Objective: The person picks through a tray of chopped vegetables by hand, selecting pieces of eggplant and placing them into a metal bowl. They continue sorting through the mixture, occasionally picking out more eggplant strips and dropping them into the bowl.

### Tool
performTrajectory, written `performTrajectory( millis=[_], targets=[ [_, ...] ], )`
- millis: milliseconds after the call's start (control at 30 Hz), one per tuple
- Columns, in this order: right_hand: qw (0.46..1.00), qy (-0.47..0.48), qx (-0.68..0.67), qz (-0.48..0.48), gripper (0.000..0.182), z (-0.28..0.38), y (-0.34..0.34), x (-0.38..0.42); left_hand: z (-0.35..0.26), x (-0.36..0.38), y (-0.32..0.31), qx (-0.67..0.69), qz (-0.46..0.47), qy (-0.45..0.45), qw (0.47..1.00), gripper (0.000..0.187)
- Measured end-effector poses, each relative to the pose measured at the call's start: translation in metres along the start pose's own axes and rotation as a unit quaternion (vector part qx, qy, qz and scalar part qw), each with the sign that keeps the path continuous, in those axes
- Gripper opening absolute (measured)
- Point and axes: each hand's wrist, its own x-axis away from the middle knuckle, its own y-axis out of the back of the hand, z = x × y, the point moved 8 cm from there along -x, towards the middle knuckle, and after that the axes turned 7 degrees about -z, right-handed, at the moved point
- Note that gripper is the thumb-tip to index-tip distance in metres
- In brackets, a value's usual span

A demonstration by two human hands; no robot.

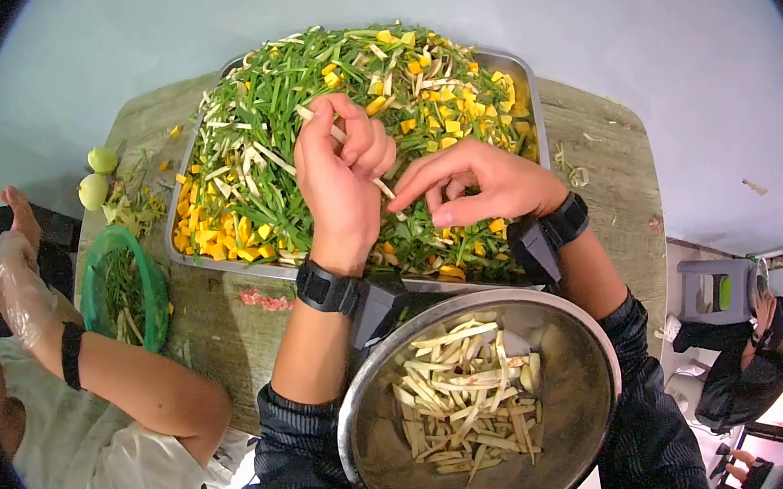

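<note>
My left hand (345, 168) is closed around a pale, thin vegetable strip (383, 188), whose ends show above and below the fingers. Beside it, my right hand (490, 182) has its index finger stretched toward the lower end of that strip, thumb apart and other fingers curled; nothing shows in its grip. Both hands are over a big metal tray (538, 114) heaped with cut green stems (276, 99), orange-yellow cubes (229, 238) and pale strips. Close to my body, a steel bowl (581, 415) contains many similar pale strips (469, 394).
A wooden table (612, 164) bears the tray. At left are a green basket (158, 307) with greens, two pale round vegetables (94, 192), and a person's plastic-gloved hand (22, 283). Another person (757, 359) sits at far right near a grey stool (716, 291).
</note>
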Motion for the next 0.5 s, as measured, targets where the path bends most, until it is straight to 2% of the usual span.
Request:
performTrajectory(
  millis=[33,67,100,133,167,200,267,300,333,400,433,500],
  targets=[
    [1.0,0.007,0.001,-0.007,0.031,0.001,0.002,0.0,0.002,-0.001,-0.001,0.0,-0.001,0.0,1.0,0.029],
    [1.0,0.007,0.001,-0.007,0.031,0.001,0.005,0.0,0.003,-0.004,0.004,-0.02,-0.044,-0.029,0.998,0.028],
    [0.999,0.021,-0.003,-0.042,0.032,0.002,0.014,-0.001,0.002,-0.005,0.01,-0.04,-0.087,-0.058,0.994,0.028],
    [0.996,0.035,-0.007,-0.077,0.034,0.004,0.022,-0.001,0.004,-0.005,0.01,-0.04,-0.087,-0.058,0.994,0.028],
    [0.991,0.024,0.003,-0.128,0.033,0.003,0.031,0.0,-0.003,-0.004,0.009,-0.122,-0.091,-0.122,0.981,0.025],
    [0.991,0.025,0.003,-0.129,0.033,-0.001,0.033,0.0,-0.011,-0.002,0.007,-0.202,-0.095,-0.185,0.957,0.023],
    [0.937,0.107,-0.031,-0.331,0.022,-0.001,0.068,0.01,-0.01,0.0,0.008,-0.247,-0.077,-0.181,0.949,0.024],
    [0.921,0.112,0.006,-0.374,0.021,0.002,0.075,0.016,-0.008,0.002,0.004,-0.291,-0.06,-0.175,0.939,0.027],
    [0.92,0.112,0.006,-0.375,0.021,0.003,0.074,0.015,-0.008,0.004,0.002,-0.291,-0.059,-0.175,0.939,0.027],
    [0.89,0.178,-0.021,-0.419,0.018,0.013,0.073,0.019,0.002,0.005,-0.002,-0.448,-0.054,-0.115,0.885,0.03],
    [0.89,0.178,-0.021,-0.42,0.018,0.011,0.071,0.016,0.007,0.006,-0.004,-0.468,-0.049,-0.11,0.876,0.032],
    [0.895,0.235,0.084,-0.37,0.015,0.018,0.057,0.011,0.012,0.006,-0.006,-0.48,-0.023,-0.126,0.868,0.031]
  ],
)
